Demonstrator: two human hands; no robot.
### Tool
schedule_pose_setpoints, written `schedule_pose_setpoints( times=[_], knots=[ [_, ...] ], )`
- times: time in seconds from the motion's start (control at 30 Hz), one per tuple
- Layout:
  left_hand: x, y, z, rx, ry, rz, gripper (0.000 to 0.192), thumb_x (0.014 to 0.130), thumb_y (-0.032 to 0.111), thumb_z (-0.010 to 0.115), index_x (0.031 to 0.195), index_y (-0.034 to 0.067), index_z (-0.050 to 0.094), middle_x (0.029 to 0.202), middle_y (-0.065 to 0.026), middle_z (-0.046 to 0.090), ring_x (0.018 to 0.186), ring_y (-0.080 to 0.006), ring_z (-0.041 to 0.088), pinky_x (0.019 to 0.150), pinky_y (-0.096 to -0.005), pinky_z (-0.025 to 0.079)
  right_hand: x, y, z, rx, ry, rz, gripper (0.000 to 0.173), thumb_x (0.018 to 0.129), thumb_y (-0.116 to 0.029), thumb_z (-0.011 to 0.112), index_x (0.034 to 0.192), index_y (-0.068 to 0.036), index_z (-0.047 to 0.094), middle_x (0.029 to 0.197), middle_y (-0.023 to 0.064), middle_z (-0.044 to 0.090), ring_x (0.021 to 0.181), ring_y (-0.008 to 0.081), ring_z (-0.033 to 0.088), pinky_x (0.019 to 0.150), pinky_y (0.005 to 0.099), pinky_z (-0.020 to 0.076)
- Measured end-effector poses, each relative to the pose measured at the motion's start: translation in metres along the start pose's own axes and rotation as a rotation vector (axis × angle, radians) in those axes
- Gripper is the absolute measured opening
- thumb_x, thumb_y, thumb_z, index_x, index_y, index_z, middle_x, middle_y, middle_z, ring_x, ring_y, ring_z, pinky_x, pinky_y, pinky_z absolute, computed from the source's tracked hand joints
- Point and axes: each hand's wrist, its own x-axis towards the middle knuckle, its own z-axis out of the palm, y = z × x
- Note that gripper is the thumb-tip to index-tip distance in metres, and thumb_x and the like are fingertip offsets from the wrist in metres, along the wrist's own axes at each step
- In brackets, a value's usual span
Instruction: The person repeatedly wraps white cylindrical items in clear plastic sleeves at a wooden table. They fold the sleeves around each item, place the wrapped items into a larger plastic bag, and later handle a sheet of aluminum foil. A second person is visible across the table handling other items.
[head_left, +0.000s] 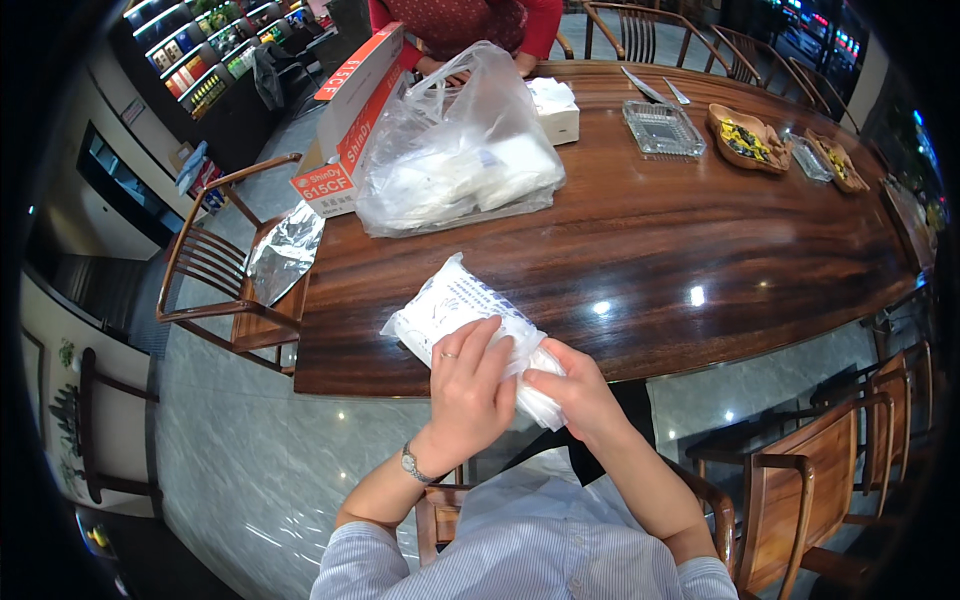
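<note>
A white plastic packet (457, 300) with blue print lies tilted over the near edge of the polished wooden table (637, 300). My left hand (472, 382) rests on top of the packet, fingers spread across its film. At the packet's near right end, my right hand (577, 386) grips a bunch of thin white sheets or film (545, 405) between thumb and fingers. Whether these have come out of the packet or are its own end, I cannot tell. Beyond my hands, a large clear plastic bag (465, 165) holds several white packets.
An open orange and white cardboard box (330, 180) stands left of the bag, a tissue pack (559, 116) to its right. Farther right are a glass tray (664, 129), knives (645, 85) and a wooden dish (750, 142). Another person (465, 22) stands across the table. Wooden chairs surround it.
</note>
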Motion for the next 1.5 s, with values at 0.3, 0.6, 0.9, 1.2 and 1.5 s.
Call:
schedule_pose_setpoints(
  times=[0.3, 0.6, 0.9, 1.2, 1.5],
  knots=[
    [-0.005, -0.001, 0.002, -0.083, -0.047, 0.086, 0.03, 0.064, 0.0, 0.063, 0.093, -0.005, 0.062, 0.1, -0.0162, 0.064, 0.094, -0.032, 0.061, 0.079, -0.0394, 0.047, 0.008, 0.0, 0.014, 0.221, 0.076, -0.01, 0.031, 0.09, -0.007, 0.052, 0.119, 0.003, 0.053, 0.102, 0.0076, 0.061, 0.087, 0.0133, 0.06, 0.071, 0.027, 0.0501],
    [-0.003, 0.005, 0.004, -0.115, -0.045, 0.098, 0.032, 0.063, -0.002, 0.062, 0.094, -0.005, 0.062, 0.101, -0.0172, 0.064, 0.095, -0.0325, 0.062, 0.079, -0.0397, 0.047, -0.013, -0.002, 0.007, 0.15, 0.02, 0.118, 0.016, 0.09, -0.008, 0.053, 0.102, 0.001, 0.058, 0.082, 0.0053, 0.061, 0.06, 0.0099, 0.054, 0.05, 0.0227, 0.0435],
    [-0.005, 0.008, 0.002, -0.135, -0.061, 0.158, 0.034, 0.061, -0.002, 0.062, 0.095, -0.005, 0.062, 0.1, -0.0163, 0.064, 0.095, -0.0318, 0.062, 0.076, -0.0391, 0.046, 0.013, 0.01, 0.012, 0.174, 0.173, 0.085, 0.019, 0.089, 0.0, 0.042, 0.094, 0.002, 0.06, 0.082, 0.0069, 0.063, 0.057, 0.0106, 0.055, 0.049, 0.0227, 0.0432],
    [-0.007, 0.012, 0.007, -0.182, -0.016, 0.181, 0.031, 0.06, -0.004, 0.062, 0.092, -0.006, 0.062, 0.098, -0.0171, 0.065, 0.092, -0.0309, 0.064, 0.073, -0.038, 0.047, 0.025, 0.016, 0.014, 0.234, 0.135, -0.019, 0.023, 0.092, -0.003, 0.042, 0.107, 0.004, 0.058, 0.104, 0.0113, 0.063, 0.091, 0.017, 0.062, 0.078, 0.0301, 0.0518],
    [-0.003, 0.008, 0.008, -0.245, -0.038, 0.17, 0.028, 0.064, -0.005, 0.062, 0.092, -0.004, 0.062, 0.097, -0.0155, 0.066, 0.09, -0.0311, 0.065, 0.074, -0.037, 0.048, 0.039, 0.027, 0.009, 0.24, 0.15, -0.008, 0.022, 0.091, -0.004, 0.044, 0.106, 0.002, 0.058, 0.099, 0.0061, 0.062, 0.087, 0.0129, 0.06, 0.072, 0.0275, 0.0497]
  ],
)
